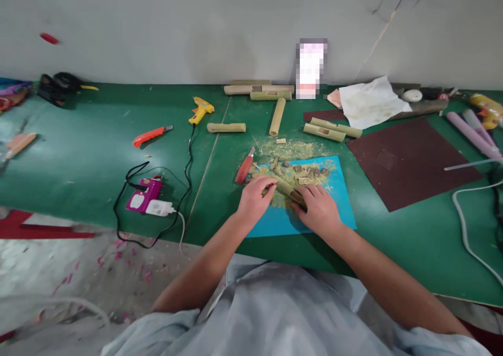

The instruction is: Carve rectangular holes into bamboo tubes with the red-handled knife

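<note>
Both my hands grip one short bamboo piece (286,188) lying over a blue cutting mat (338,198). My left hand (254,198) holds its left end, and my right hand (318,208) covers its right end. Bamboo chips and shavings (302,170) litter the mat's far half. A red-handled carving knife (244,167) lies on the green table just left of the mat, close to my left hand.
Several cut bamboo tubes (277,116) lie at the back. A yellow glue gun (200,109), an orange utility knife (151,135), a purple power strip (143,194), brown sandpaper sheets (412,162), white paper (369,103) and cables (466,225) surround the green table (90,157).
</note>
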`<action>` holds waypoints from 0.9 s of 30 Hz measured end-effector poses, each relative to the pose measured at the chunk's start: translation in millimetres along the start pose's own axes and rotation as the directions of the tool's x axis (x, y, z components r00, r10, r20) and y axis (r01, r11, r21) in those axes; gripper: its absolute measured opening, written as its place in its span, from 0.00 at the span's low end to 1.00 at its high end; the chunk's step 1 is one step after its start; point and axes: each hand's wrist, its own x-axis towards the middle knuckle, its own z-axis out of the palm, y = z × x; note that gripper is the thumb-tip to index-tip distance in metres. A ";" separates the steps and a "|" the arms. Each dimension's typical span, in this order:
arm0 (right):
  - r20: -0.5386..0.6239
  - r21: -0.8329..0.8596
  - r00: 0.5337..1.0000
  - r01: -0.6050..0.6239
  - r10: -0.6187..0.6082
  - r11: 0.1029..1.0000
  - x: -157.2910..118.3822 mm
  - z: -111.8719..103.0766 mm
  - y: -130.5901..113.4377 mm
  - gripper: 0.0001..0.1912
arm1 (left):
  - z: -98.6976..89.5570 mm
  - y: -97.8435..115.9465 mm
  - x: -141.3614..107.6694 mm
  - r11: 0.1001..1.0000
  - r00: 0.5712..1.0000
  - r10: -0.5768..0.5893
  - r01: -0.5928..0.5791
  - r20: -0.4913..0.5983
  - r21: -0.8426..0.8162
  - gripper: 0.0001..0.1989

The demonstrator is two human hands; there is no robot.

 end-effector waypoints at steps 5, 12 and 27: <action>0.073 -0.012 0.996 -0.047 0.048 0.999 -5.0 -17.1 1.7 0.14 | 3.7 -2.0 -1.0 0.998 0.999 -0.021 0.018 0.040 0.064 0.06; 0.169 -0.014 0.983 -0.071 0.073 0.997 -5.8 -24.0 4.1 0.07 | -1.5 -0.2 1.9 0.991 0.996 -0.054 0.044 0.073 0.127 0.06; 0.103 0.062 0.994 -0.033 0.026 0.998 -8.3 -8.1 -0.8 0.06 | 2.5 -11.4 2.9 0.987 0.996 0.004 -0.019 0.089 0.163 0.08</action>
